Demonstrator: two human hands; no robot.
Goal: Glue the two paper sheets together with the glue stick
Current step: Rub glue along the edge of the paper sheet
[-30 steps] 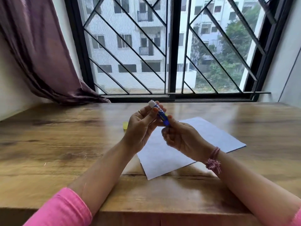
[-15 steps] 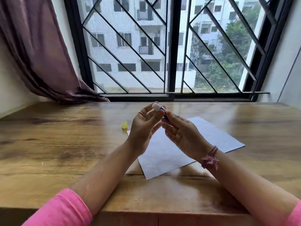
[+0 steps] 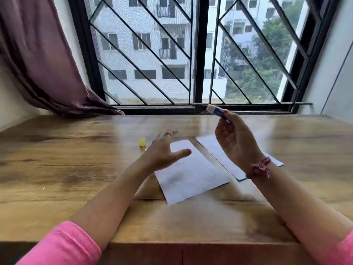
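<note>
Since a second ago my hands part: right hand grips glue stick, left hand spreads, seemingly touching centre-frame sheet.

On the wooden table, the right hand pinches the uncapped glue stick tilted toward 10 o'clock, while the left hand, fingers spread, hovers over one paper sheet, the yellow cap at its 10 o'clock, another sheet at 2 o'clock.
</note>
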